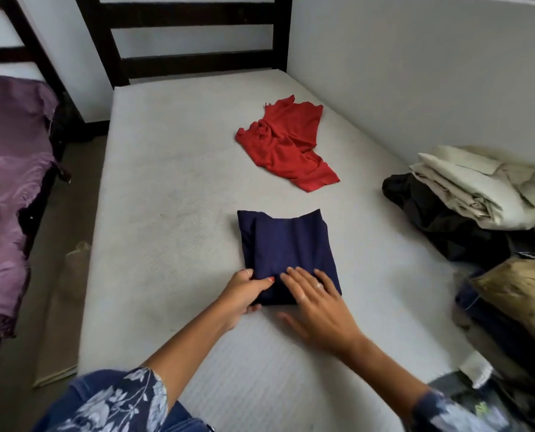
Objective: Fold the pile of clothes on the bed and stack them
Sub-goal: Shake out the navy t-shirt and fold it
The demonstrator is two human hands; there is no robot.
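- Head view: the left hand (pixel 243 291) pinched the near left corner of a folded navy garment (pixel 286 251), thumb on top of the cloth and fingers curled under its edge.
- The right hand (pixel 317 302) lay just beside that pinch, flat on the garment's near edge, its fingers (pixel 294 275) straight and spread, pressing down and holding nothing.
- The navy garment sat as a neat, roughly square packet on the bare white mattress (pixel 166 198), stretching away from both hands toward the far end of the bed.
- Beyond the packet, well apart from the hands, a red garment (pixel 286 143) lay crumpled and unfolded on the mattress.
- To the right of the right hand, against the wall, cream folded cloth (pixel 475 188) rested on top of a black garment (pixel 440 219).
- Nearer, right of the right forearm, sat a heap of tan and dark blue clothes (pixel 515 294).
- Left of the left hand, past the mattress edge, purple fabric (pixel 7 188) covered a neighbouring bed.
- A dark slatted headboard (pixel 191 35) stood at the far end.
- Both forearms came out of blue floral sleeves (pixel 126 400).
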